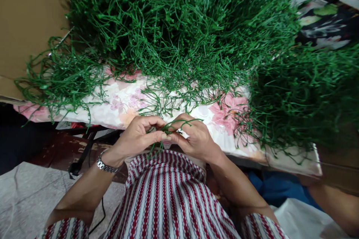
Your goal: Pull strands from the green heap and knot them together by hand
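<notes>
My left hand (144,133) and my right hand (194,137) meet just in front of my body, fingertips close together. Between them is a small bunch of thin green plastic-looking stems (165,129), pinched by the thumb and fingers of both hands. Some stem ends stick out to the right over my right hand, and others hang below my left. Past my hands, loose stems (168,101) lie scattered on a floral cloth (120,97). A metal watch (106,163) is on my left wrist.
A big heap of green stems (179,26) fills the back of the table. Smaller piles lie at the left (67,76) and right (305,97). Cardboard (30,22) stands at left. A dark floral bag (328,24) sits at back right. Another person's arm (333,205) shows at lower right.
</notes>
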Demonstrator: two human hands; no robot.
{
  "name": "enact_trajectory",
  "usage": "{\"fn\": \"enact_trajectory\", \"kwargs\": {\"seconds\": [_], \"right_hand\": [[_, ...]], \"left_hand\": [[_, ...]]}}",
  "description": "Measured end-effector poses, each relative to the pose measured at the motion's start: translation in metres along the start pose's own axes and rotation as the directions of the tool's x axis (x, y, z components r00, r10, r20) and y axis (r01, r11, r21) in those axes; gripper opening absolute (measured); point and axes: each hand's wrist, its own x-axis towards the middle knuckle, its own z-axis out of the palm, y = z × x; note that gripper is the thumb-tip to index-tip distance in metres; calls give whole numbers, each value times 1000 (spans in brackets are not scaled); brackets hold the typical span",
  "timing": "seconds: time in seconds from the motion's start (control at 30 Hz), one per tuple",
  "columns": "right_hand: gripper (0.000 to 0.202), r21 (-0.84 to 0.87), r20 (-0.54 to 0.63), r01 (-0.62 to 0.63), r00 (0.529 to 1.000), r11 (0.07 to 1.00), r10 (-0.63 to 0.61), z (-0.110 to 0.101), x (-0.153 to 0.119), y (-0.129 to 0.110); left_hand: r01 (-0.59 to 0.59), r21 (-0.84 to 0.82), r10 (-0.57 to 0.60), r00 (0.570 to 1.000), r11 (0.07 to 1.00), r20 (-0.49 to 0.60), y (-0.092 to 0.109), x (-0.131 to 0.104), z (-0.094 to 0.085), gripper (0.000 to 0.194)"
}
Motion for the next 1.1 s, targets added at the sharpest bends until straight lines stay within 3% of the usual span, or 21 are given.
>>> {"fn": "enact_trajectory", "kwargs": {"seconds": [0.13, 0.37, 0.5, 0.63, 0.83, 0.97, 1.03, 1.1], "right_hand": [[4, -63, 1, 0, 1000, 998, 0, -4, 2, -3], [5, 78, 203, -13, 979, 997, -3, -6, 3, 1], [9, 85, 364, -41, 931, 996, 8, -8, 6, 7], [11, 138, 480, -49, 877, 989, -24, -9, 8, 14], [19, 328, 560, -164, 827, 930, -51, -11, 9, 15], [16, 385, 629, -251, 775, 888, -54, -23, 9, 16], [14, 350, 564, -291, 825, 890, 48, -28, 9, 18], [13, 314, 399, -322, 899, 893, 184, -29, 9, 20]], "left_hand": [[4, -8, -4, 997, 1000, 77, 4, 1, -1, 12], [25, 41, -30, 989, 999, 144, 3, 6, -1, 23], [-9, 231, -26, 989, 973, 146, -1, 11, -5, 27], [-73, 362, -14, 972, 929, 232, -4, 14, -5, 24], [-142, 395, -7, 936, 908, 351, -3, 14, -5, 21], [-112, 374, 9, 964, 921, 267, 6, 13, -13, 21], [-66, 311, 5, 981, 948, 193, 8, 13, -17, 18], [-33, 196, 6, 991, 980, 136, 6, 15, -19, 15]]}}
